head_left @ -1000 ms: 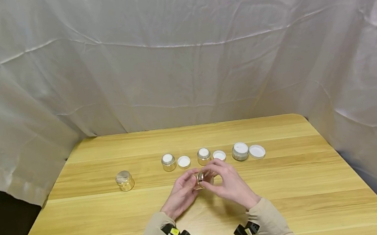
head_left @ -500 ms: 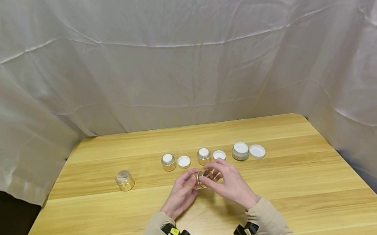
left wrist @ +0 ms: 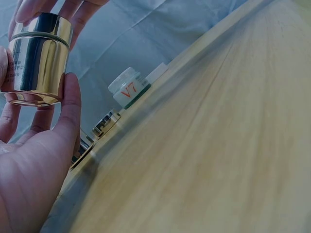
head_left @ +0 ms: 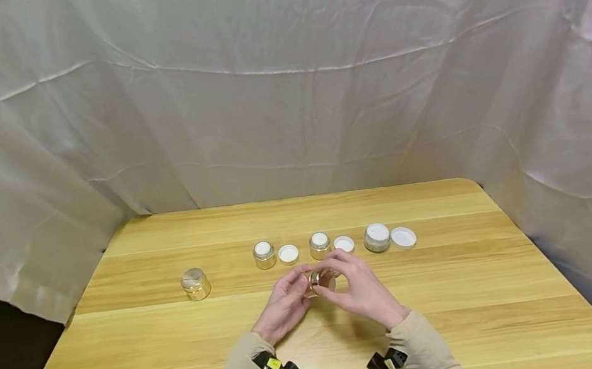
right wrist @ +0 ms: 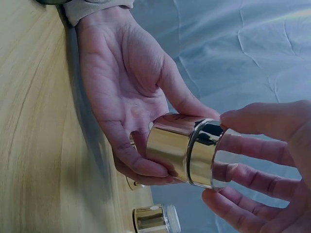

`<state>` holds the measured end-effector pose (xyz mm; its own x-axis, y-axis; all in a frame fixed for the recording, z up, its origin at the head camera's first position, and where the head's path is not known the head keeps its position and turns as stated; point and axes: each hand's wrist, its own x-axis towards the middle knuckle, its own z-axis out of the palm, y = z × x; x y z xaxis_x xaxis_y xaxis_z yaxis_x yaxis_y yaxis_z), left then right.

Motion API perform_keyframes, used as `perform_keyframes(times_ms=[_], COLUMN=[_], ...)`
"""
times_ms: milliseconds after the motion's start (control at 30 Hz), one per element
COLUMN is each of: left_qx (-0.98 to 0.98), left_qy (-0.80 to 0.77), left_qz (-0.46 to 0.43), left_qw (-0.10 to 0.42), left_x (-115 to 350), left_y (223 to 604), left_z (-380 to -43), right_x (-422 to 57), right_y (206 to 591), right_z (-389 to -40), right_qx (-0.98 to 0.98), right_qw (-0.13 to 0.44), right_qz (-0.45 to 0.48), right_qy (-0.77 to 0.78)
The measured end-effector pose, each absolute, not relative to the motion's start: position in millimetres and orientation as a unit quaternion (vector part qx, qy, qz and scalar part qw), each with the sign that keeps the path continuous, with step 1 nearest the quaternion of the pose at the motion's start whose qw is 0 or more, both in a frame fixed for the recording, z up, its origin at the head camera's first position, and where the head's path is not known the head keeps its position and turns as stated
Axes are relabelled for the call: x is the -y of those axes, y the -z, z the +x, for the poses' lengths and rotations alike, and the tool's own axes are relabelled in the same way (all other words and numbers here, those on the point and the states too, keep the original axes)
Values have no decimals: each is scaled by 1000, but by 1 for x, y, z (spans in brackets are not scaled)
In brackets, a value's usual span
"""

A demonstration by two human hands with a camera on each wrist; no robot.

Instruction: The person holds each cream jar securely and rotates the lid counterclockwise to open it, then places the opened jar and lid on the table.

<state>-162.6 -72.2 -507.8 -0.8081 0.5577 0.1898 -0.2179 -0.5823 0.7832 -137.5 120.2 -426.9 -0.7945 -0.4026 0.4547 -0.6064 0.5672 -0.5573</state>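
In the head view a shiny gold cream jar (head_left: 315,283) with its lid on is held tilted above the table between both hands. My left hand (head_left: 282,307) grips the jar's body, thumb on one side and fingers around the other. My right hand (head_left: 363,289) pinches the lid end between thumb and fingertips. From the right wrist view, a dark seam separates the gold lid (right wrist: 206,155) from the body (right wrist: 167,141). In the left wrist view the jar's body (left wrist: 39,68) shows small print.
Behind the hands stand three jars with white tops: two gold ones (head_left: 265,257) (head_left: 320,248) and a larger greenish-white jar (head_left: 378,240) marked V7. A white-lined lid lies beside each, such as the rightmost lid (head_left: 403,238). A lidded gold jar (head_left: 196,285) stands left.
The right hand's fingers shift around the lid, spreading half a second ago and gathered on it again now. My left hand and the jar hardly move.
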Motion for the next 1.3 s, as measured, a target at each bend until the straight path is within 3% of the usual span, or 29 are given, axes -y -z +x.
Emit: perform_keyframes(times_ms=[400, 833, 1300], left_qx=[-418, -394, -417], left_qy=[-860, -864, -861], left_qz=[192, 219, 184], left_qw=[223, 223, 225], left_x=[72, 73, 72], left_y=[507, 510, 506], left_z=[-162, -163, -162], right_x=[-119, -119, -118], right_y=[427, 425, 427], right_z=[-137, -135, -136], right_qx=[880, 880, 882], right_qw=[126, 136, 131], right_qz=[239, 285, 237], right_qy=[-390, -355, -387])
